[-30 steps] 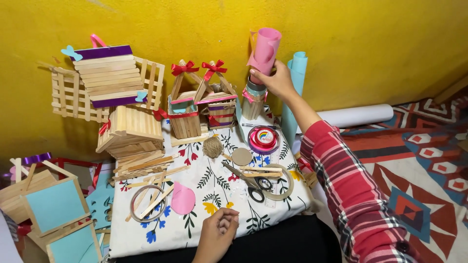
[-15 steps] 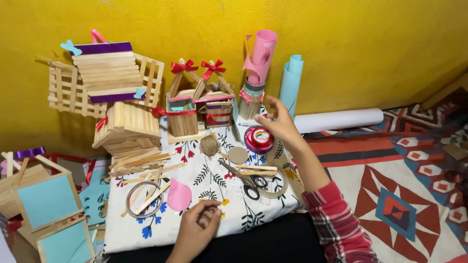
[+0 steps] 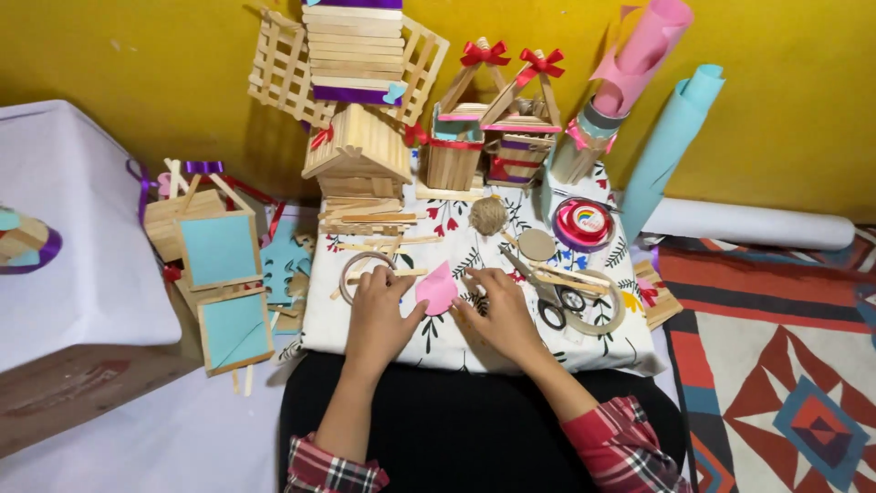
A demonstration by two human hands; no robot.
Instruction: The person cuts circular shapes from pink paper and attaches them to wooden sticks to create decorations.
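Your left hand (image 3: 379, 315) and right hand (image 3: 497, 315): flat, fingers loose, flanking pink paper cutout (image 3: 437, 290), gripping nothing | scissors (image 3: 547, 294) at 3 o'clock, untouched | cutout uncut, unglued.

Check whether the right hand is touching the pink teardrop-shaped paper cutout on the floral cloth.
Touching. In the head view the right hand has its thumb and fingertips against the lower right edge of the pink paper cutout, with no gap visible.

We see a white flowered cloth (image 3: 584, 338) carrying a pink paper piece (image 3: 437, 290), scissors (image 3: 547, 290), tape ring (image 3: 358, 267), twine ball (image 3: 489, 215), ribbon spool (image 3: 583, 223) and stick houses (image 3: 358, 151).
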